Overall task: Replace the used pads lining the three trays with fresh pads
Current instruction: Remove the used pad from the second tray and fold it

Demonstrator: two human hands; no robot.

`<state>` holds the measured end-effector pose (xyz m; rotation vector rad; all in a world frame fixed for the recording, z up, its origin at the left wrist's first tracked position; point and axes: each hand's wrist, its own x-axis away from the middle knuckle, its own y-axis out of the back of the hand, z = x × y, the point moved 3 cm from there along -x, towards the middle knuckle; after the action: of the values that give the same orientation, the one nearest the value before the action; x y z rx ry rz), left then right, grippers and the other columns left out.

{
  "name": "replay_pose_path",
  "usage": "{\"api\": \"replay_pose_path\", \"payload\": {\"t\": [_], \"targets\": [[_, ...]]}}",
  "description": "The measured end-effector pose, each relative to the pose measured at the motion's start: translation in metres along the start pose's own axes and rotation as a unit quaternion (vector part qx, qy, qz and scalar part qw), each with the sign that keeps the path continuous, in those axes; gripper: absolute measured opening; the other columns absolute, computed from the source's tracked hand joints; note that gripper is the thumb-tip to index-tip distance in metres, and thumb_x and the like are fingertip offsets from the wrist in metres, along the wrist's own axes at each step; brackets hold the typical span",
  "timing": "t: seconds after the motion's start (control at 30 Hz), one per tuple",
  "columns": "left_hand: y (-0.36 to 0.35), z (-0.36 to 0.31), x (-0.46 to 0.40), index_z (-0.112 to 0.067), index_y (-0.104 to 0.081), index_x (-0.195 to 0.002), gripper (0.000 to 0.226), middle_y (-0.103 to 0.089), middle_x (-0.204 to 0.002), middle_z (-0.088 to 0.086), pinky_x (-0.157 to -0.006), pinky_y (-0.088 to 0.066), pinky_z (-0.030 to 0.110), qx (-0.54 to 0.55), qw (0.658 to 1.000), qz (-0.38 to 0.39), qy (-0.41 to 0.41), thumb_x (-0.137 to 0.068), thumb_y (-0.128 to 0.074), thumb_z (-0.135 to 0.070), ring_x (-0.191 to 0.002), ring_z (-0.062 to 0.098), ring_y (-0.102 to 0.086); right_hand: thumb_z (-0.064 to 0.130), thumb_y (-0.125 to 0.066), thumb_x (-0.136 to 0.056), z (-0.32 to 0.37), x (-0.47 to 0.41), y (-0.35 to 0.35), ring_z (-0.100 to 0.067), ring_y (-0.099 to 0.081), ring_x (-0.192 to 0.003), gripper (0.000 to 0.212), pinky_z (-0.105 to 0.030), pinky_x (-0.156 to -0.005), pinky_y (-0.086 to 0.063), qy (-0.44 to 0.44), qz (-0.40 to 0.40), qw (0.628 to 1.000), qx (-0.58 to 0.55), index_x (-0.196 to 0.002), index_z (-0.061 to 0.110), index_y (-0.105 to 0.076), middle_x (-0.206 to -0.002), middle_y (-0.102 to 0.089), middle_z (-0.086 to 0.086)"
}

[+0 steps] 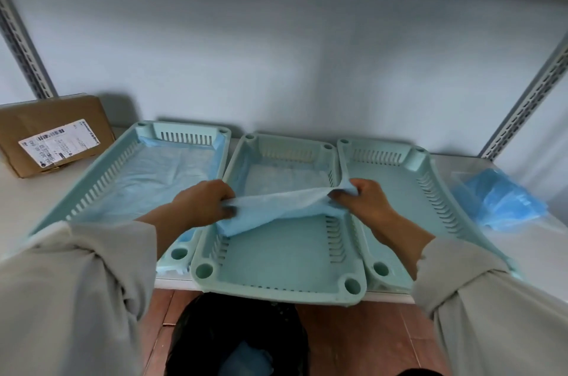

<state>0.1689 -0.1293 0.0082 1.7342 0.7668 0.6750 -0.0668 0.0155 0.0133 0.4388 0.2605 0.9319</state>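
Three pale green trays stand side by side on a white shelf. The left tray (92, 188) is lined with a blue pad (159, 179). Over the middle tray (276, 277), my left hand (203, 203) and my right hand (365, 200) each grip one end of a blue pad (276, 206). The pad's near part is lifted and folded back, baring the tray's near floor, while its far part still lies in the tray. The right tray (399, 191) holds no pad.
A pack of folded blue pads in clear plastic (501, 200) lies on the shelf at the right. A cardboard box (55, 136) sits at the back left. Below the shelf edge stands a black-lined bin (236, 342) with a blue pad inside. Slotted shelf uprights rise at both sides.
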Motion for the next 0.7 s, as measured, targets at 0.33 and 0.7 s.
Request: {"api": "replay_pose_path", "payload": {"t": [0.33, 0.7], "targets": [[0.043, -0.004, 0.028, -0.015, -0.065, -0.088, 0.011, -0.066, -0.090, 0.006, -0.062, -0.054, 0.022, 0.458, 0.885, -0.052, 0.064, -0.085, -0.067, -0.025, -0.073, 0.014, -0.061, 0.029, -0.066, -0.087, -0.001, 0.018, 0.017, -0.021, -0.060, -0.089, 0.041, -0.027, -0.073, -0.048, -0.072, -0.020, 0.994, -0.080, -0.116, 0.002, -0.060, -0.106, -0.064, -0.007], [-0.004, 0.008, 0.041, -0.014, -0.065, -0.099, 0.016, -0.069, -0.090, 0.001, -0.066, -0.057, 0.019, 0.273, 0.909, 0.299, 0.096, -0.086, -0.067, -0.024, -0.081, 0.014, -0.067, 0.008, -0.071, -0.082, -0.029, 0.046, 0.007, -0.003, -0.065, -0.053, 0.010, -0.014, -0.048, -0.049, -0.217, 0.337, 0.912, 0.089, -0.087, 0.006, -0.063, -0.069, -0.069, 0.001]]}}
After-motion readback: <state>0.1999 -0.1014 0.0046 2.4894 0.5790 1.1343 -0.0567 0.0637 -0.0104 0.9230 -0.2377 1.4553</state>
